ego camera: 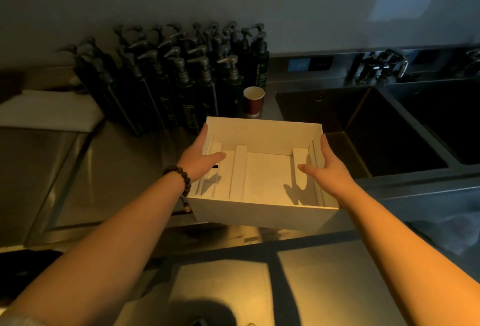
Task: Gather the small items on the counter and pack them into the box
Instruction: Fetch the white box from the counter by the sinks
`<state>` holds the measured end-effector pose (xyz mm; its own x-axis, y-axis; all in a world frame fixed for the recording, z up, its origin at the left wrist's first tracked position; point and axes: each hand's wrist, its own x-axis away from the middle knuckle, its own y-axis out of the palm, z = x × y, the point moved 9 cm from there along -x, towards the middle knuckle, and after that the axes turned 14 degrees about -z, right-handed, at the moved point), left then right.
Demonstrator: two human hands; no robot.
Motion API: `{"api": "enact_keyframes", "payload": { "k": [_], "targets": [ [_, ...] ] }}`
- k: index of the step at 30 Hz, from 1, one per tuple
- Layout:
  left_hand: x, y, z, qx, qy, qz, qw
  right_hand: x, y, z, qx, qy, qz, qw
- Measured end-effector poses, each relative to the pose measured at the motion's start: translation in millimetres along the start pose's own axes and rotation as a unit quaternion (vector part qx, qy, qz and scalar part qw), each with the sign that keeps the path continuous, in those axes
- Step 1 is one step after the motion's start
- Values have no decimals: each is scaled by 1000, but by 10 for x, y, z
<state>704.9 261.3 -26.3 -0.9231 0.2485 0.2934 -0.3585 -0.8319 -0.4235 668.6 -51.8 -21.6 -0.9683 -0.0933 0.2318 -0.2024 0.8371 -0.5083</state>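
Observation:
An open white cardboard box [262, 133] with upright white dividers inside is held over the steel counter [124, 169], in the middle of the view. My left hand [200, 156] grips its left wall, thumb inside and fingers outside. My right hand [324, 167] grips the right wall the same way. Nothing lies in the box besides the dividers. Behind it stand several dark pump bottles [181, 76] and a small red paper cup [253, 101].
A deep steel sink [363, 128] opens right of the box, with a second basin [446, 118] and taps [379, 66] beyond. A folded white cloth [49, 112] lies at the left. Pale flat sheets [220, 292] sit below the counter's front edge.

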Motion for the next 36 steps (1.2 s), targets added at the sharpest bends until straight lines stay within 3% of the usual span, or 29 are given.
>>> {"api": "enact_keyframes", "payload": {
  "k": [11,28,36],
  "targets": [
    [1316,-1357,-729,73,-31,154,985,-217,1276,-1411,21,-110,-127,986],
    [4721,-3719,-2951,140,-102,384,907,555,5334,-3793,61,-227,-307,922],
    [5441,-4601,-3617,141,-98,439,882,548,6663,-4668,72,-262,-380,884]
  ]
}}
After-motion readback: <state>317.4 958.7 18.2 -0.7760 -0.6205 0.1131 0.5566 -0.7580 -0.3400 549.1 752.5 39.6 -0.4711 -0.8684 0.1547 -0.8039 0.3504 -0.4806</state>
